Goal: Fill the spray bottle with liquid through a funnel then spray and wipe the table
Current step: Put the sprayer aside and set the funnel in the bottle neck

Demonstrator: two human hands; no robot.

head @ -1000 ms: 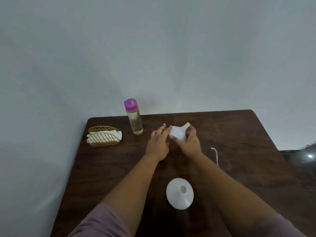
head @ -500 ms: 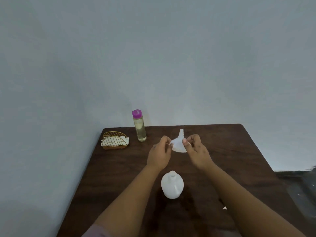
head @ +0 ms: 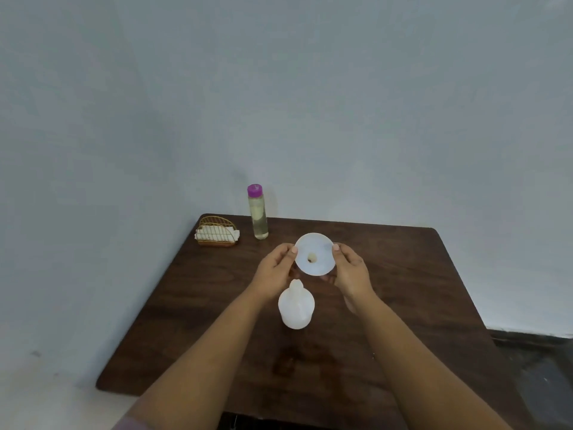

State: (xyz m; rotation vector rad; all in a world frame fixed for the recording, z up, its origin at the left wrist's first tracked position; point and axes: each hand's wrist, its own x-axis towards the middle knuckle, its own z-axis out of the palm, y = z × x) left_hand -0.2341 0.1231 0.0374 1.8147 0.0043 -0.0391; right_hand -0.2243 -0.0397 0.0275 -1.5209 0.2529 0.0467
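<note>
Both hands hold a white funnel (head: 314, 254) above the dark wooden table (head: 418, 290), its wide mouth turned toward me so the hole shows. My left hand (head: 276, 271) pinches its left rim, and my right hand (head: 350, 271) pinches its right rim. Just below the funnel, nearer to me, a white spray bottle body (head: 296, 305) without its spray head stands upright. A clear bottle of pale yellowish liquid with a purple cap (head: 257, 212) stands at the table's back edge.
A gold wire holder with white napkins (head: 216, 233) sits at the back left corner. A grey wall rises right behind the table. Dark floor (head: 539, 367) shows past the table's right edge.
The funnel has turned over in my hands, from spout-up to its wide mouth facing me. The view has pulled back and up, so the table looks smaller.
</note>
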